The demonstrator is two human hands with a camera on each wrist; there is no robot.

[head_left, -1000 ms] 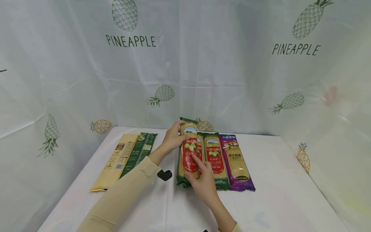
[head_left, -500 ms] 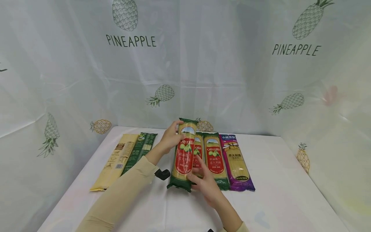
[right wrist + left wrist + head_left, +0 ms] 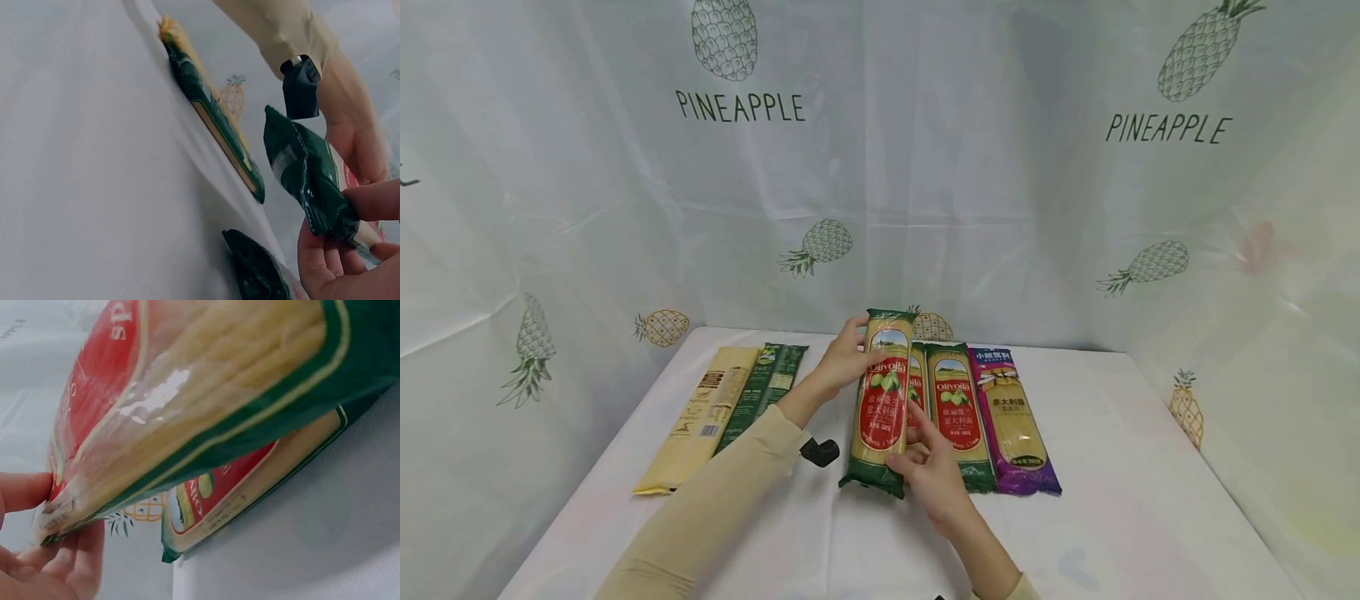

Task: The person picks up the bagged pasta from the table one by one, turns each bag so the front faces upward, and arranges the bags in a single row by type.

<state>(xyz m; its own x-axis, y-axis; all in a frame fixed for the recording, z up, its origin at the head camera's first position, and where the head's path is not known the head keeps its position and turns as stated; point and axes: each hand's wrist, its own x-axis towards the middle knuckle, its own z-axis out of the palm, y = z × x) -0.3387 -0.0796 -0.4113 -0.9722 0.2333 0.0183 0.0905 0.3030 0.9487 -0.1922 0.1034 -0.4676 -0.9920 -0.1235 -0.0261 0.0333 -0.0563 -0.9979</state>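
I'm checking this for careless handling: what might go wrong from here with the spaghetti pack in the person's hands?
The held Olivoilà spaghetti pack is raised off the table, so it might drop if the left hand at its upper part or the right hand at its lower end loosens.

In the head view it partly hides the neighbouring Olivoilà pack, so lowering it straight down could bump or overlap that one.
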